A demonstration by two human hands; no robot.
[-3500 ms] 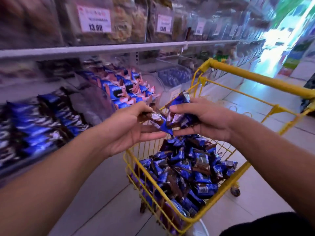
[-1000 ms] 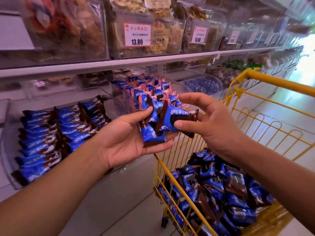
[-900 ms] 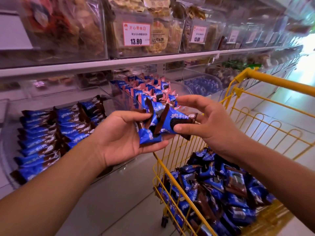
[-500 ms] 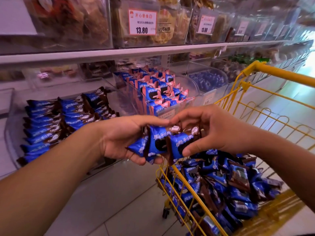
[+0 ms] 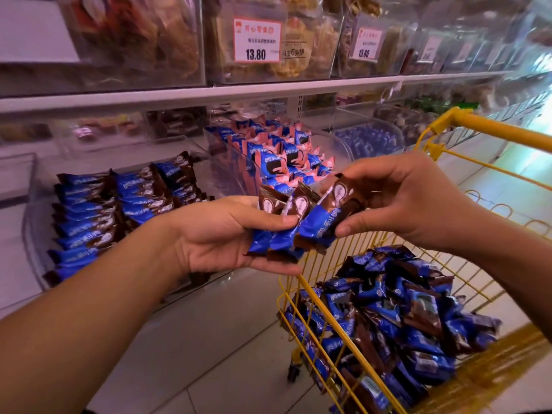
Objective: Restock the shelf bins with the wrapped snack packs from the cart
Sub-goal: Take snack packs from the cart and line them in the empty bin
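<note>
Bare forearms, two hands (image 5: pixel 227 234), apparently no sleeves

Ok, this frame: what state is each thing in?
left hand: gripping two upright blue-brown snack packs
right hand: pinching a third pack beside them
yellow cart: heaped with packs
left shelf bin: packs stacked in neat rows

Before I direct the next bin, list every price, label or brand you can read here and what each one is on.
"13.80": price tag on the upper shelf bin; its smaller Chinese lines are blurred.
"13.80": second price tag farther right, faint; its other print is unreadable.
Tags farther right: too blurred.
Wrapped snack packs in the hands: white Chinese brand lettering, not clearly legible.
</note>
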